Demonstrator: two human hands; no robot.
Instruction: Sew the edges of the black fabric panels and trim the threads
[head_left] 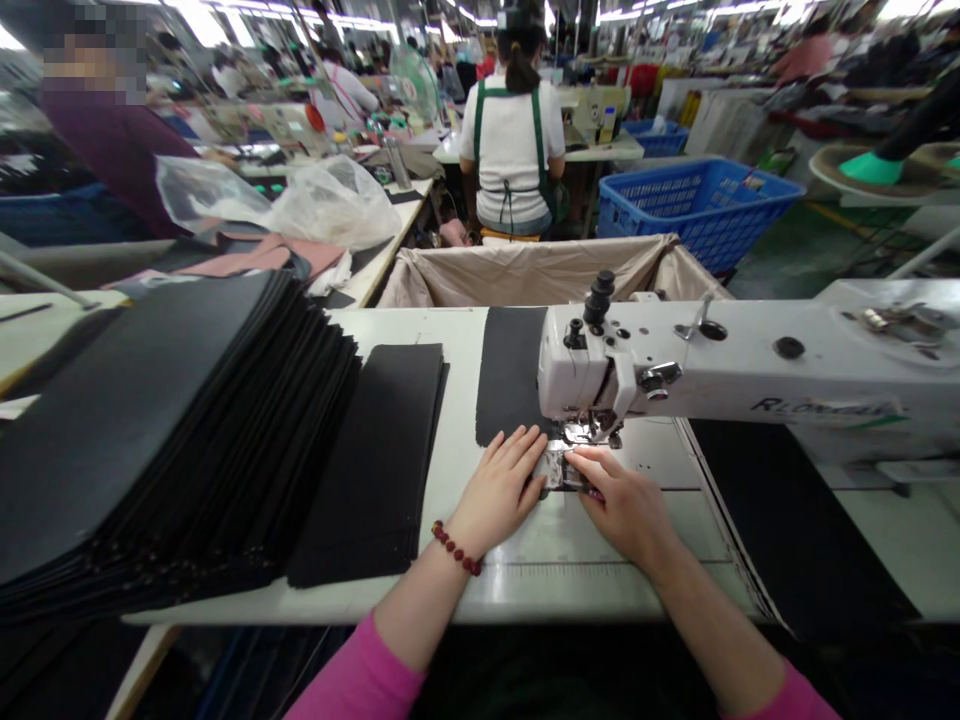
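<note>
My left hand (pixel 501 487), with a beaded bracelet at its wrist, lies flat with fingers stretched out. Its fingertips touch the near edge of a black panel (pixel 512 375), which lies partly behind the head of a white sewing machine (pixel 577 370). Just right of it, my right hand (pixel 624 505) has its fingers bent together beside a shiny metal guide (pixel 555 465) in front of the presser foot (pixel 581 433). A small dark thing shows by the right thumb; what the fingers hold is mostly hidden.
A tall stack of black panels (pixel 187 420) and a smaller black stack (pixel 375 450) occupy the left side. More black pieces (pixel 795 520) lie right of the needle. Behind the table are a cloth-lined bin (pixel 480 262), a blue basket (pixel 697 200) and a seated person (pixel 517 150).
</note>
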